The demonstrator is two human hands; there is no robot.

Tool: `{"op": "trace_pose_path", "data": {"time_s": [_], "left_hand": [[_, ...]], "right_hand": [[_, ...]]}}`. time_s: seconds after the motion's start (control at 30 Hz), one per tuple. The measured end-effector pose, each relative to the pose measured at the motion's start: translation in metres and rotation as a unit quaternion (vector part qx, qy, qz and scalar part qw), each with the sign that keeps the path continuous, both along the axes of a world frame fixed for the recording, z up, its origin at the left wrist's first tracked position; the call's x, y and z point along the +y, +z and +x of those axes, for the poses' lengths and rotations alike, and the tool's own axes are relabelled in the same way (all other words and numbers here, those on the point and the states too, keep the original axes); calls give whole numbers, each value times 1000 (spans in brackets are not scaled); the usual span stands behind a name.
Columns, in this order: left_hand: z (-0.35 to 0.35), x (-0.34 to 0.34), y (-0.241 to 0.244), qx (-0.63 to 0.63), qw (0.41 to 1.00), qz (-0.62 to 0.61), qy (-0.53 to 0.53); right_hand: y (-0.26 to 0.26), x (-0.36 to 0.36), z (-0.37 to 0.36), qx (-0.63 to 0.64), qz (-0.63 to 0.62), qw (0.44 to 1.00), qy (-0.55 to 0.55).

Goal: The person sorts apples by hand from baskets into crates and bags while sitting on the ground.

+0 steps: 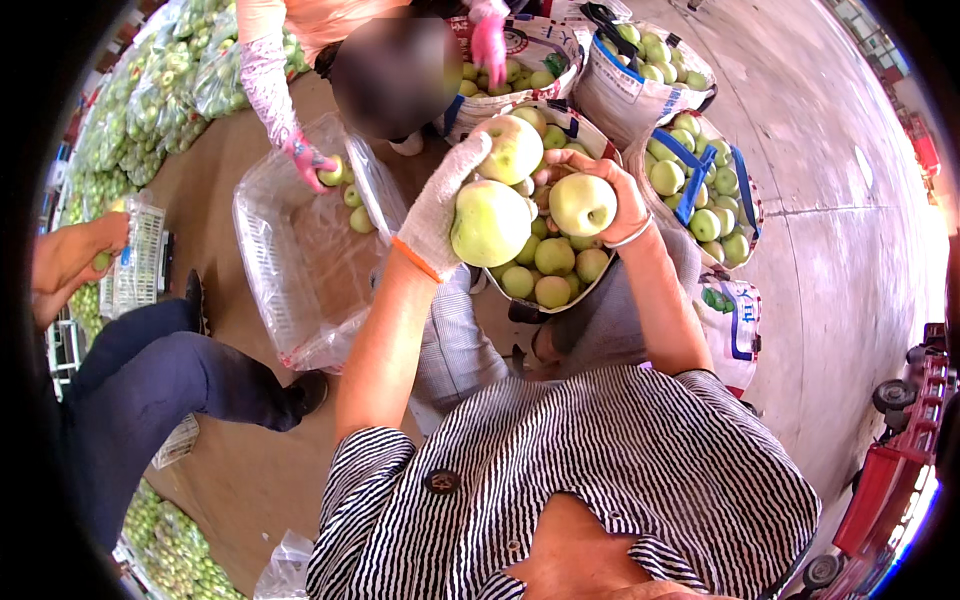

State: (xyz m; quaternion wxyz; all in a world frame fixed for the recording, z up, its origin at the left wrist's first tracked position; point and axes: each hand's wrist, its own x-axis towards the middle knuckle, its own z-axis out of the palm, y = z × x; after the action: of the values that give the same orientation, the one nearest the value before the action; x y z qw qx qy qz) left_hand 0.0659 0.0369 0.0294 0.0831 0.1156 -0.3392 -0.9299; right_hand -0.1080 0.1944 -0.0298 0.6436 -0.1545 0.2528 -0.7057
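My left hand (442, 202), in a pale knit glove with an orange cuff, holds two green apples, an upper one (511, 148) and a larger lower one (490, 223). My bare right hand (611, 187) has its fingers around another green apple (583, 204). Both hands are raised above an open woven bag (517, 309) full of green apples (555, 256), which stands between my knees. To the left of it lies a plastic crate lined with clear film (262, 300), holding a few apples along its right side.
Across from me, a co-worker's pink-gloved hand (307, 161) holds an apple at the crate; the other pink glove (489, 49) is over another bag. More filled bags (645, 94) stand to the right. Another person's legs (180, 375) are at left. Bagged apples (165, 90) are piled behind.
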Motion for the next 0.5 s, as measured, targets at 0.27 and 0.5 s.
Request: {"op": "trace_pose_path", "data": {"time_s": [0.27, 0.5], "left_hand": [[-6, 42, -23, -133, 947, -287, -60], [-8, 71, -32, -177, 956, -228, 47]], "right_hand": [[-19, 39, 12, 142, 98, 984, 53], [-22, 69, 21, 122, 78, 987, -63]]}}
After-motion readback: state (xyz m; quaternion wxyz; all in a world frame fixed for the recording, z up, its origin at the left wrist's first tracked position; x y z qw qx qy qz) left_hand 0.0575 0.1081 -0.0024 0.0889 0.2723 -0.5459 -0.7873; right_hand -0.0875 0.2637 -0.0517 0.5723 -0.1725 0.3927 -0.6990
